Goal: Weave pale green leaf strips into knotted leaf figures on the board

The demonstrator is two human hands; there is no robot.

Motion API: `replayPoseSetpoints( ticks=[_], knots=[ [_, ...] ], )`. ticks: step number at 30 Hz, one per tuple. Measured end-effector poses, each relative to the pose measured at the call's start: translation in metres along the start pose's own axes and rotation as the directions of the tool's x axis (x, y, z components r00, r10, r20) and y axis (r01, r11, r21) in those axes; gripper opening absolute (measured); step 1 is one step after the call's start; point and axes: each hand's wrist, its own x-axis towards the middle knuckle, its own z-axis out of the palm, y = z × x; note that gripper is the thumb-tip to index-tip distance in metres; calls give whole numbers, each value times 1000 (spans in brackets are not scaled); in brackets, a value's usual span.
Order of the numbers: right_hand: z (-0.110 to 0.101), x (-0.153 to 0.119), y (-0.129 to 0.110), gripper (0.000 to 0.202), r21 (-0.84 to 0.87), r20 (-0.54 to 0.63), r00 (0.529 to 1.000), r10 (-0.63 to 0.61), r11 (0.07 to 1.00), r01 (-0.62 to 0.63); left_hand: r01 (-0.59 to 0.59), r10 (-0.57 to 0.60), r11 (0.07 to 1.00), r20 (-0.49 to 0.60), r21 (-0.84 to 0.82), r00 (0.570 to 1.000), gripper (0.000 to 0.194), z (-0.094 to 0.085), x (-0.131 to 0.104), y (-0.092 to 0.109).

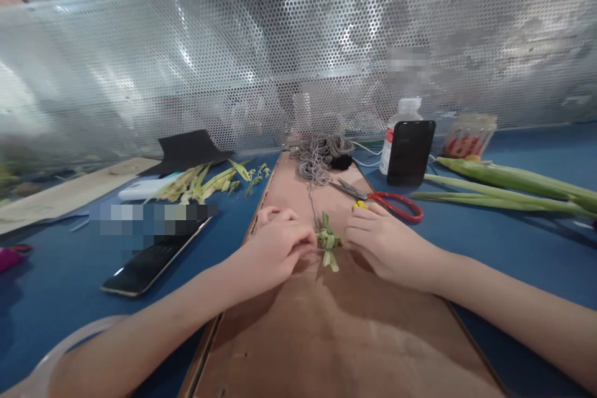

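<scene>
Between my hands, a small knot of folded green leaf strips (328, 240) is held just above a brown board, with short ends sticking up and down. My left hand (285, 242) pinches its left side, fingertips curled together. On the other side, my right hand (386, 241) closes round its right end, so that end is hidden. A grey cord (313, 199) runs from behind the leaf knot back to a tangled heap of cord (321, 155). Scissors with red handles (396, 205) lie just beyond my right hand, beside a small yellow piece (360, 204).
The brown board (345, 336) lies on a blue table (28, 317). Leaf scraps (205, 183) and a phone (153, 261) are at left. Another phone (411, 154) leans on a white bottle (405, 109), near a jar (469, 135) and long green leaves (513, 183). A perforated metal screen (209, 68) stands behind.
</scene>
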Motion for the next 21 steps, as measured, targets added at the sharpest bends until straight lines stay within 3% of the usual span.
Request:
replayPoseSetpoints(
  ticks=[7, 21],
  knots=[
    [-1, -1, 1, 7, 320, -28, 993, 116, 942, -101, 175, -167, 963, 55, -203, 984, 15, -6, 1, 5],
    [2, 5, -4, 8, 535, -10, 947, 321, 802, -267, 161, -167, 971, -19, -177, 986, 9, 0, -1, 5]
  ],
)
